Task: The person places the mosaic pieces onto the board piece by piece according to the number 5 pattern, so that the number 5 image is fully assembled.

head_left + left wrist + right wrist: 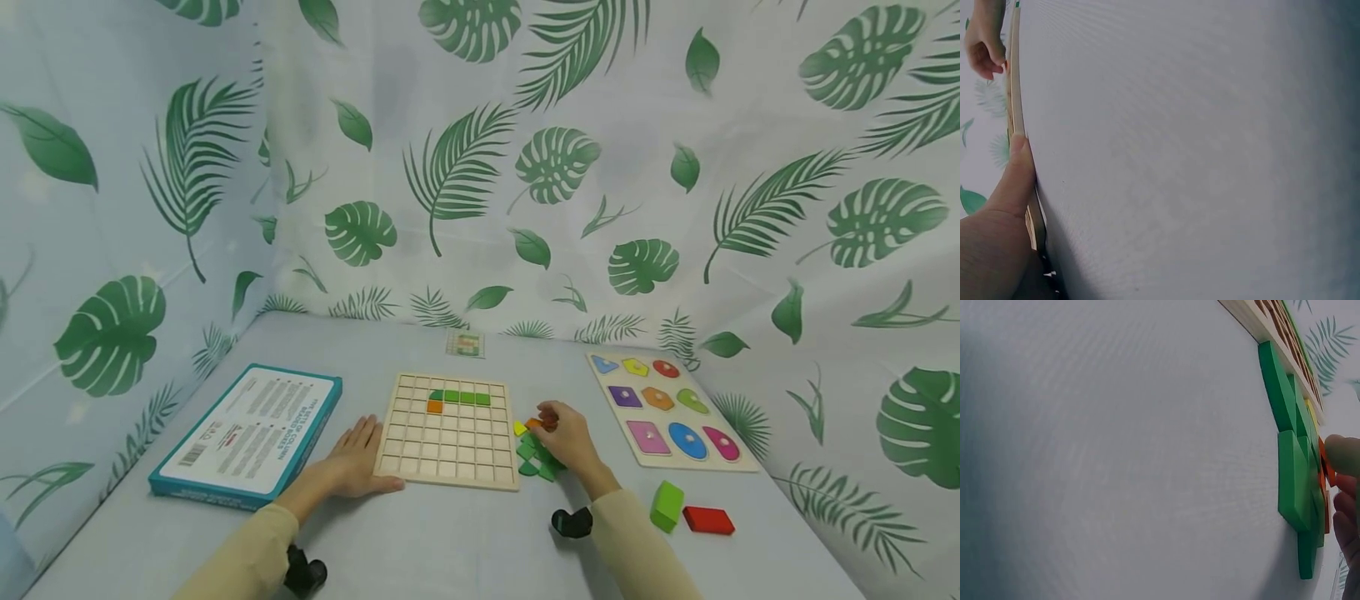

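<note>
A square wooden grid board (450,450) lies flat in the middle of the table. In its upper cells sit a row of green pieces (461,397) and an orange square (434,407) below the row's left end. My left hand (352,462) rests at the board's near left corner, fingers straight along the left side, thumb (1017,172) against the front edge. Right of the board is a pile of loose green pieces (534,454) with a yellow piece (519,428). Over this pile, my right hand (566,437) pinches an orange piece (1327,464) between thumb and fingers.
A blue-edged box (247,433) lies to the left. A small pattern card (466,343) is behind the board. On the right lie a knobbed shape puzzle (637,425), a green block (667,506) and a red block (708,521). Leaf-printed cloth (480,208) hangs behind.
</note>
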### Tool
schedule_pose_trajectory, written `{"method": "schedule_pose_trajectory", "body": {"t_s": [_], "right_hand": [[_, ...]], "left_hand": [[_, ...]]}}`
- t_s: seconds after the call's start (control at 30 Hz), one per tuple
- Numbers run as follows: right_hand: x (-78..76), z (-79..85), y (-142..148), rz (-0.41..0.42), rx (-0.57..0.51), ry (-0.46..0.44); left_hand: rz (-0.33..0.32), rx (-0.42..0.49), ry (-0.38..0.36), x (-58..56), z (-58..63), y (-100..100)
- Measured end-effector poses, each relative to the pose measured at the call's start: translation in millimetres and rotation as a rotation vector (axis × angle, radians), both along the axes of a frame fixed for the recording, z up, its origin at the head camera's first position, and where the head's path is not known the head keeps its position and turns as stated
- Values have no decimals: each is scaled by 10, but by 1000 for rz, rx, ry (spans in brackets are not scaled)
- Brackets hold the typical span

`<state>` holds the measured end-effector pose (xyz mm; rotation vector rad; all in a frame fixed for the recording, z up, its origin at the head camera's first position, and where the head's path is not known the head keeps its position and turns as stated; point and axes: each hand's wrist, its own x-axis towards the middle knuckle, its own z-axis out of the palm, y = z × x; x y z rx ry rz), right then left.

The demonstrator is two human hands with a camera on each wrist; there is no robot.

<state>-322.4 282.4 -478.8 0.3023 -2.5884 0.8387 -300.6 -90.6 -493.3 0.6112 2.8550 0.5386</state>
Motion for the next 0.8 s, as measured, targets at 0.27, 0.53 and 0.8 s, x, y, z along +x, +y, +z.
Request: {"method": "schedule_pose_trajectory", "body": {"t_s": [0.27,0.53,0.8], "right_hand": [[-28,-9,-1,-13,17,-41],[-41,9,-37,-61,34,-99],[-71,49,-61,-91,-39,-65]], "left_hand": [[-3,1,6,-10,-14,-6],[-19,36,-30,86,126,0],[-20,71,-49,130,212,7]]}}
